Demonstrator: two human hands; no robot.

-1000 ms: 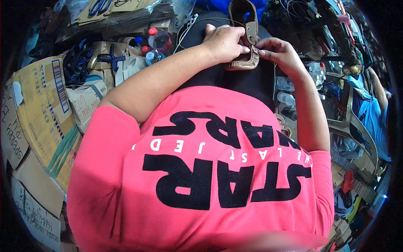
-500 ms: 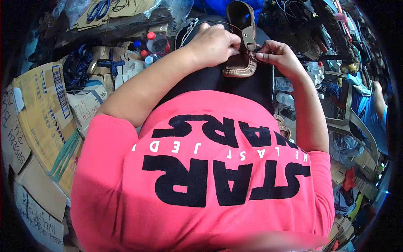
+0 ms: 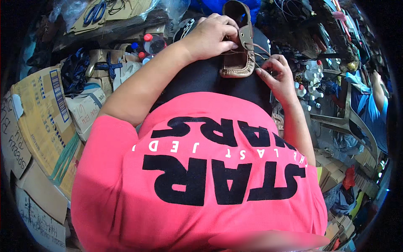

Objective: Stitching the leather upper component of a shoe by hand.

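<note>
While the person sits in a bright pink shirt (image 3: 201,176) with black lettering, both hands work at a brown leather shoe (image 3: 239,46) lying on the dark lap (image 3: 205,77) near the top of the view. The left hand (image 3: 212,35) lies over the shoe's left side, fingers curled and closed on the leather flap at the eyelets, thumb pressed against the upper. The right hand (image 3: 277,75) sits just beside the shoe's lower right edge, its thumb and forefinger pinched together on a thin lace (image 3: 258,52) that runs from the shoe's eyelets to the fingertips. The shoe points away from the person, toe end uppermost, its stitched rim facing the body.

To the person's left, flattened cardboard boxes (image 3: 46,122) are stacked, one bearing a printed label. Above them lies a tangle of dark blue straps (image 3: 77,69). Small bottles with red and blue caps (image 3: 145,44) stand near the left forearm. A pair of blue-handled scissors (image 3: 94,12) lies on cardboard at the upper left.

To the right, a cluster of small white bottles (image 3: 310,75) sits close to the right wrist. Further right, another person in a blue top (image 3: 369,101) is partly visible; what that person's hands are doing cannot be told.
</note>
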